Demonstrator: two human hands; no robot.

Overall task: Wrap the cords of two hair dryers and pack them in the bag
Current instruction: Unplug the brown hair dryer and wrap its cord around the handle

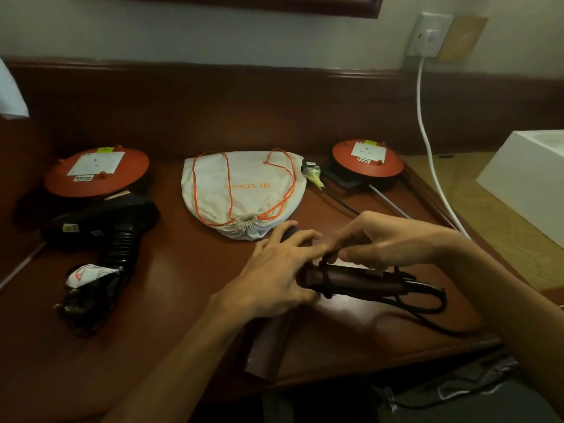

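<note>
A dark brown hair dryer (360, 280) lies on the wooden table near the front right, its handle pointing right. My left hand (274, 270) grips its body. My right hand (378, 242) pinches its black cord (326, 277), which loops round the handle; more cord (427, 309) trails right. A black hair dryer (122, 236) lies at the left, its cord bundled round the handle with a white tag (87, 273). The white drawstring bag (244, 190) with orange strings lies flat at the middle, its mouth cinched towards me.
Two round red-topped devices (94, 175) (366, 161) sit at the back left and back right. A white cable (427, 141) hangs from a wall socket (428, 35). A white box (531, 175) stands at the right. The table edge (381, 364) runs close to me.
</note>
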